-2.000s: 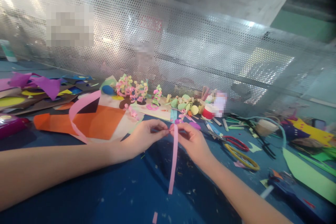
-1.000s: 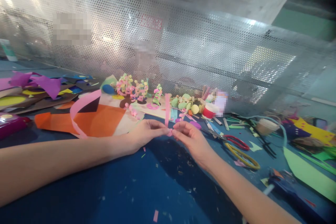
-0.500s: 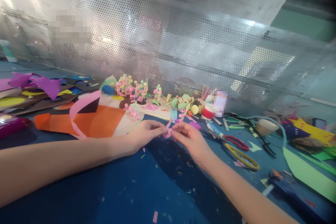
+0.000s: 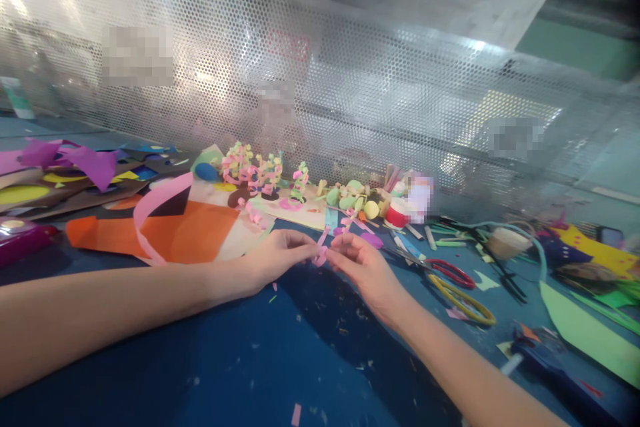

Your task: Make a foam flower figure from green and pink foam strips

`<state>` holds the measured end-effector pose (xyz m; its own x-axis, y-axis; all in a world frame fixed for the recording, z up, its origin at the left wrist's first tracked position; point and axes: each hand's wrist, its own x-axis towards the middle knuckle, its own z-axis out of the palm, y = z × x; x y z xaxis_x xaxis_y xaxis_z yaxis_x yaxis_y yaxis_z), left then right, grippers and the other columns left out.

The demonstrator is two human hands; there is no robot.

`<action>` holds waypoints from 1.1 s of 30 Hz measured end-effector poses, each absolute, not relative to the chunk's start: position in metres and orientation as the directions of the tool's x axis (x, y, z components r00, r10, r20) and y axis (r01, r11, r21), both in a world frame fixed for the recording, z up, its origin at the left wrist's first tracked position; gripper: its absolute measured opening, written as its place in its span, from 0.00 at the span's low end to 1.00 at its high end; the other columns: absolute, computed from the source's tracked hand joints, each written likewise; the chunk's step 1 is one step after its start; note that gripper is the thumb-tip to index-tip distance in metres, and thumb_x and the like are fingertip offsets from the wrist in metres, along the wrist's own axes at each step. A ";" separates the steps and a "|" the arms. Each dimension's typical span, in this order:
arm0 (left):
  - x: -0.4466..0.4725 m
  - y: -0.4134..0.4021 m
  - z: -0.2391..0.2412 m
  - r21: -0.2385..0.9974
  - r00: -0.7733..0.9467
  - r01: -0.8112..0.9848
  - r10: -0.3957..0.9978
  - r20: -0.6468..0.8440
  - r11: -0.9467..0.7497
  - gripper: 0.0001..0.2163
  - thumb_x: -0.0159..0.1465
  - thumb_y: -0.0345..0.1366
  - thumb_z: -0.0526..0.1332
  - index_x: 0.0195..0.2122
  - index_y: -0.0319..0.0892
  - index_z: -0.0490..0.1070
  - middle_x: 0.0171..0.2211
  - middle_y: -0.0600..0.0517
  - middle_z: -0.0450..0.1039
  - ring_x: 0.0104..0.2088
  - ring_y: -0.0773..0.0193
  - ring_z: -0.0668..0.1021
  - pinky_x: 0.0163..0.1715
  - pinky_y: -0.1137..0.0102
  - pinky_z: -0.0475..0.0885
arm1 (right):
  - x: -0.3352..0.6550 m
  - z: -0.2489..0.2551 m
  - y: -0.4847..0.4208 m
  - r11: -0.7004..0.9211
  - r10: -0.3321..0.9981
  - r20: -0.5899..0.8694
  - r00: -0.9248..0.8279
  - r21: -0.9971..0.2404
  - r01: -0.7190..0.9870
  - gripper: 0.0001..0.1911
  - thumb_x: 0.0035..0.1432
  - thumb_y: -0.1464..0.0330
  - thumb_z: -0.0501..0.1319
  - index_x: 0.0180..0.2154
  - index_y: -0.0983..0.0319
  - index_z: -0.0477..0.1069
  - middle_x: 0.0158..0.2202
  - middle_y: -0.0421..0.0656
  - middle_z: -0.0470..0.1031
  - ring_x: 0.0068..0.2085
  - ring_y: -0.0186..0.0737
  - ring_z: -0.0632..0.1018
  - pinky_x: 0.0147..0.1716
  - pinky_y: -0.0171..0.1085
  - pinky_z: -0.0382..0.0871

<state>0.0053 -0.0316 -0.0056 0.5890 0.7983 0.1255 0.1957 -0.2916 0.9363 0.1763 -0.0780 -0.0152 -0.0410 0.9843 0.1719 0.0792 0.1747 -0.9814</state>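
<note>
Between both hands, just above the blue table, is a small curled pink paper strip (image 4: 321, 255). My left hand (image 4: 283, 255) pinches it from the left with thumb and forefinger. From the right, my right hand (image 4: 364, 267) pinches the same strip, its other fingers loosely bent. Beyond the hands stand several curled-paper figures (image 4: 270, 177) in pink, yellow and green on round paper bases. A loose pink coil (image 4: 253, 213) lies in front of them. A purple paper disc (image 4: 371, 240) is on the table behind my right hand.
Scissors (image 4: 461, 299) with red and yellow handles lie at right, near a dark blue glue gun (image 4: 560, 373). Orange paper (image 4: 200, 230) and a long pink strip (image 4: 145, 203) are at left. A perforated metal screen (image 4: 350, 93) runs along the back.
Both hands keep their pinch on the pink strip and have barely moved. The curl between the fingertips has shifted slightly and shows a little more clearly.
</note>
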 end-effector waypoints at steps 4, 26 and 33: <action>0.004 -0.032 -0.004 0.941 0.640 0.162 0.757 0.129 -0.297 0.14 0.56 0.45 0.54 0.27 0.41 0.74 0.30 0.54 0.74 0.34 0.66 0.72 0.34 0.76 0.63 | 0.177 -0.016 -0.077 0.168 0.986 0.166 -0.029 -0.984 0.064 0.11 0.48 0.63 0.64 0.33 0.60 0.66 0.26 0.37 0.71 0.28 0.33 0.71 0.32 0.34 0.64; 0.006 -0.033 -0.008 0.917 0.543 0.290 0.836 0.077 -0.273 0.17 0.52 0.50 0.57 0.29 0.41 0.74 0.25 0.53 0.72 0.22 0.68 0.68 0.16 0.76 0.56 | 0.176 -0.009 -0.080 0.170 0.984 0.178 0.021 -0.962 0.213 0.11 0.47 0.62 0.64 0.29 0.60 0.66 0.24 0.37 0.71 0.27 0.34 0.72 0.33 0.37 0.66; 0.006 -0.035 -0.003 0.918 0.546 0.278 0.833 0.090 -0.282 0.16 0.52 0.49 0.57 0.27 0.41 0.74 0.22 0.54 0.70 0.23 0.67 0.69 0.19 0.74 0.58 | 0.176 -0.011 -0.080 0.192 0.980 0.199 0.013 -0.958 0.214 0.11 0.48 0.61 0.63 0.30 0.61 0.66 0.24 0.38 0.71 0.28 0.34 0.72 0.33 0.37 0.66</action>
<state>0.0062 -0.0355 -0.0032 0.5465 0.8326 0.0897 0.2784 -0.2817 0.9182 0.1764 -0.0797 -0.0112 0.0132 0.9799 0.1991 0.2138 0.1917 -0.9579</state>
